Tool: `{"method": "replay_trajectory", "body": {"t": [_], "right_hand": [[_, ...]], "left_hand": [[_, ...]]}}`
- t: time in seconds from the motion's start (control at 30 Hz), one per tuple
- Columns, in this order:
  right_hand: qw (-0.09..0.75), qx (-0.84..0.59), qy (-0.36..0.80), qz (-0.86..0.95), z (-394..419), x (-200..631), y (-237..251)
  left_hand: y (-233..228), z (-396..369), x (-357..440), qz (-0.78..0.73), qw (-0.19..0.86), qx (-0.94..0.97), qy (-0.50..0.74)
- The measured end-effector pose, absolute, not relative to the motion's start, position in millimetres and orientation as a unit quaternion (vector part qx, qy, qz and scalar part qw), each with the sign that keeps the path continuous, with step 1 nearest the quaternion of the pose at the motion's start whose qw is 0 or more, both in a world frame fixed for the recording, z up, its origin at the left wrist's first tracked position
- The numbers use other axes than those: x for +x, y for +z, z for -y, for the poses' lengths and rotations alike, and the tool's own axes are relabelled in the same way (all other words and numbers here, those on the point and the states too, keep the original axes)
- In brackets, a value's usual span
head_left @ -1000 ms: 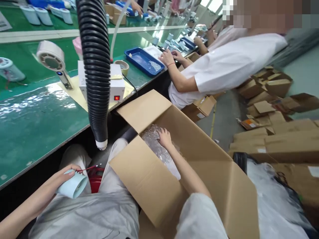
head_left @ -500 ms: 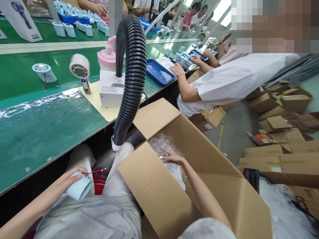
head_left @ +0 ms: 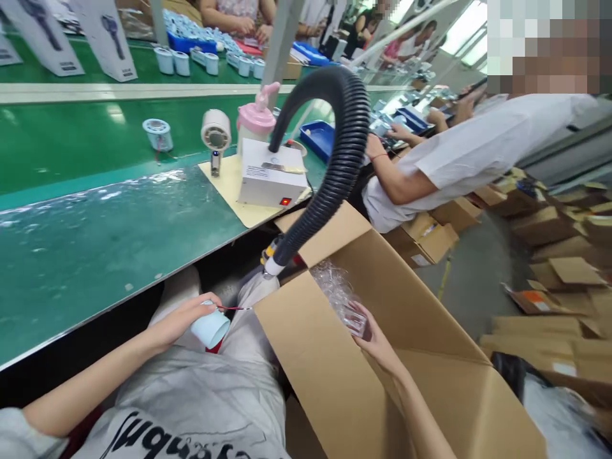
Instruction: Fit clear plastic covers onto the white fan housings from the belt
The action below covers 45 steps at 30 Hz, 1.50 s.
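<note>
Since half a second ago, our right hand [head_left: 377, 338] is lifting a clear plastic piece [head_left: 354, 319] out of the wrap [head_left: 335, 287] in the box [head_left: 382, 395], where before it was lying spread on the wrap; our left hand [head_left: 184, 317] is sitting higher over our lap. We are curling the right fingers around the piece, which is just above the box's near wall; its shape is hard to make out through the glare. We are closing the left hand around a pale blue shell [head_left: 210, 328], with a red wire [head_left: 234, 308] sticking out of it; the shell's far end is hiding behind our fingers. A black hose [head_left: 335, 166] is crossing in front of the counter [head_left: 95, 236] and covering part of a white unit [head_left: 270, 182]. A co-worker's sleeve [head_left: 473, 153] is showing beyond, with their hands partly cut off by the hose.
</note>
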State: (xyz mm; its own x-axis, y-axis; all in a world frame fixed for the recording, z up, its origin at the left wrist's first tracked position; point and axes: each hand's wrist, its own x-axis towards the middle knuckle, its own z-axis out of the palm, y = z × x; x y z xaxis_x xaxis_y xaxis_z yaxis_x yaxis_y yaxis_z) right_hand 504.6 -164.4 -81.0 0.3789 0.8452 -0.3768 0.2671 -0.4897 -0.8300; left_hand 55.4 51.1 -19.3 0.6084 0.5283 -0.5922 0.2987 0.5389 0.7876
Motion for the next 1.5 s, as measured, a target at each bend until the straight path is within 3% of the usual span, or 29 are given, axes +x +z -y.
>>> {"method": "replay_trajectory", "body": {"t": [0.07,0.2,0.27,0.4,0.53,0.6,0.67,0.83,0.97,1.07,1.23,1.5], "right_hand": [[0.312,-0.765,0.36,0.433,155.1,507.9,-80.7],[0.145,-0.791,0.272,0.528,136.1,518.2,-69.8],[0.126,-0.811,0.213,0.53,127.3,520.0,-58.9],[0.263,-0.838,0.156,0.451,111.8,504.3,-33.3],[0.436,-0.722,0.313,0.437,92.9,444.4,-14.9],[0.43,-0.637,0.382,0.514,80.7,399.3,-10.4],[0.405,-0.581,0.38,0.595,67.4,352.2,-8.8],[0.285,-0.578,0.19,0.741,33.7,266.0,-13.7],[0.192,-0.534,0.205,0.798,16.0,235.2,-15.5],[0.227,-0.507,0.317,0.769,12.5,224.6,-11.3],[0.377,-0.502,0.417,0.657,14.8,222.5,-2.9],[0.472,-0.491,0.526,0.509,16.0,232.4,-0.7]], "left_hand": [[-17.7,-49.6,51.9,-0.436,0.763,0.468,0.091],[-14.8,-47.5,41.5,-0.435,0.772,0.445,0.125],[-14.9,-46.6,36.5,-0.435,0.774,0.438,0.14],[-20.1,-44.7,29.7,-0.426,0.783,0.429,0.143],[-22.4,-44.9,27.6,-0.413,0.783,0.441,0.147],[-19.7,-46.5,27.4,-0.408,0.777,0.456,0.149],[-15.3,-48.9,26.6,-0.404,0.765,0.478,0.152],[-0.8,-55.3,19.1,-0.391,0.713,0.561,0.153],[8.3,-56.0,9.6,-0.372,0.6,0.684,0.184],[6.8,-54.5,3.1,-0.366,0.518,0.744,0.212],[-5.8,-55.1,-2.1,-0.363,0.512,0.739,0.246],[-2.9,-52.7,1.8,-0.286,0.619,0.706,0.193]]}}
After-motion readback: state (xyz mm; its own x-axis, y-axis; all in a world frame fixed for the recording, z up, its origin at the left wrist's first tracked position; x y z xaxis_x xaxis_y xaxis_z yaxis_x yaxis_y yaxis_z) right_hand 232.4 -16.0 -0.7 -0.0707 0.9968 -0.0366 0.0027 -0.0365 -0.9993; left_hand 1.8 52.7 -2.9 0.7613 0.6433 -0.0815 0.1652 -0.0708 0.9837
